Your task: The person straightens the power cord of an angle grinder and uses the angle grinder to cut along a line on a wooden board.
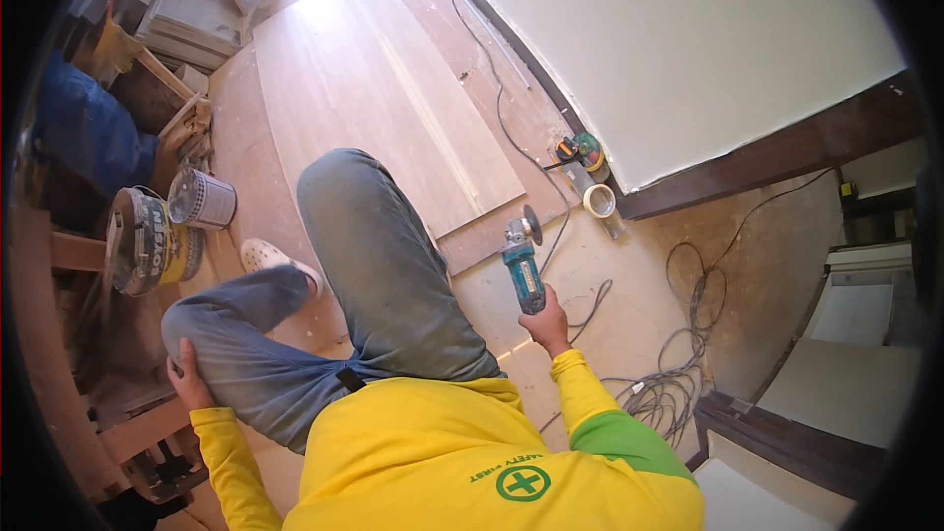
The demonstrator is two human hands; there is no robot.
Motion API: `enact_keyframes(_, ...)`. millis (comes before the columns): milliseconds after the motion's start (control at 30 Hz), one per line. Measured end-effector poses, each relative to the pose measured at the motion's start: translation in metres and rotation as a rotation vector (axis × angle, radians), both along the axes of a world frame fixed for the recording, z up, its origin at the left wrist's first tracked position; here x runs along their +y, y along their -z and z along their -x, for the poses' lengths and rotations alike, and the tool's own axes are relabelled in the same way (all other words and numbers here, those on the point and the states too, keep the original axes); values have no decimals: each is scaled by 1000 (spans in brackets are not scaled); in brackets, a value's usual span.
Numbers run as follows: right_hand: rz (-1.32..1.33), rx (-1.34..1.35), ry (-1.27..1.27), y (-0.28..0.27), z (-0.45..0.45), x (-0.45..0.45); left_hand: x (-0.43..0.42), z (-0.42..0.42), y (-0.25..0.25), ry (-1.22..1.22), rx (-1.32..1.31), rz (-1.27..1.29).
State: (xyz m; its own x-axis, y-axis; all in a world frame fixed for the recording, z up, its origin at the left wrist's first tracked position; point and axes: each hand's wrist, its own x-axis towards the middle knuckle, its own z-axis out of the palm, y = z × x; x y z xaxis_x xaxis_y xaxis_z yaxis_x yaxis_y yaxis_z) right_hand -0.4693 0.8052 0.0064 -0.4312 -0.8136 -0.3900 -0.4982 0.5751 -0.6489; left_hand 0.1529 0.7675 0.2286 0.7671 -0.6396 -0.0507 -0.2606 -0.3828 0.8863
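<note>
My right hand [547,323] is closed around the rear end of a teal angle grinder [523,270]. The grinder points away from me, its round disc [532,225] at the far end, raised near the corner of a large wooden panel [374,88] on the floor. My left hand [189,379] rests on the side of my bent left knee, fingers apart and holding nothing.
Two paint buckets [202,199] [152,241] stand at the left by stacked wood. A tape roll [599,200] and a green-and-orange tool [588,152] lie by the wall. Coiled cables [664,388] spread on the floor at the right, near a dark door frame [777,152].
</note>
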Motion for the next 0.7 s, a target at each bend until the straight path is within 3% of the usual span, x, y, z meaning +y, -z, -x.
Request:
enact_keyframes(167, 68, 60, 100, -38, -1, 14, 17, -22, 20, -47, 118, 107)
enact_keyframes(233, 129, 62, 105, -42, -2, 19, 27, -24, 32, -117, 435, 165)
enact_keyframes(267, 164, 50, 132, -42, -4, 15, 34, -36, 54, -165, 535, 160)
enact_keyframes(367, 162, 21, 190, -79, -19, 1, 67, -86, 199, 278, 518, 206)
enact_keyframes(467, 245, -22, 216, -90, -28, -12, 111, -57, 261, 280, 583, -73)
enact_keyframes(567, 314, 2, 184, -104, -35, -29, 143, -19, 276, 49, 883, -341)
enact_keyframes(700, 357, 45, 134, -136, -41, -56, 153, 7, 281, -54, 1056, -444)
